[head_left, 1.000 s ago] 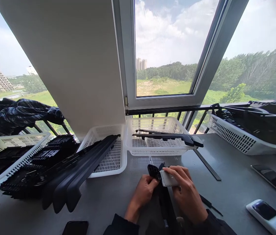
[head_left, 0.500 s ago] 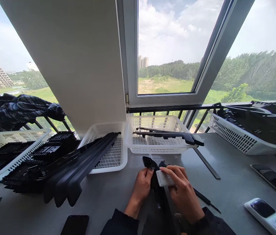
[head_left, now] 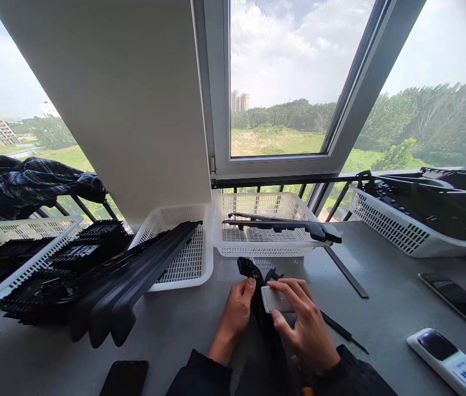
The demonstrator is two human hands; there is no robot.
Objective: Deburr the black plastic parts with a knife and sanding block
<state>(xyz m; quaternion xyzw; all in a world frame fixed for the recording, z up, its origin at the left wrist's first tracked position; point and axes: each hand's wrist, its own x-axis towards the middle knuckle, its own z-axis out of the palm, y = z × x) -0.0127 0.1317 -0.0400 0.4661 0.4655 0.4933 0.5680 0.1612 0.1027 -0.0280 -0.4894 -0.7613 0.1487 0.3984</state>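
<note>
My left hand (head_left: 236, 309) grips a long black plastic trim piece (head_left: 266, 330) near its far end, thumb on top. The piece runs back toward my body, its broad tip rising past my fingers. In my right hand (head_left: 305, 316) is a flat whitish rectangular block (head_left: 274, 300), held between thumb and fingers against the trim's right side. What the block is made of I cannot make out. A small black clip-like part (head_left: 273, 275) shows just beyond it. To the right of my right hand a thin black screwdriver-like tool (head_left: 342, 330) lies on the grey table.
White baskets (head_left: 183, 278) line the window side; one bears long black trims (head_left: 278, 225). More trims (head_left: 133, 297) lean at left beside stacked black parts (head_left: 88, 242). A phone (head_left: 125, 378), a flat strip (head_left: 346, 272) and a white handheld device (head_left: 451, 357) lie around my hands.
My right thumb has come into view on the near edge of the whitish block. Both hands keep hold, and the whole view has shifted slightly.
</note>
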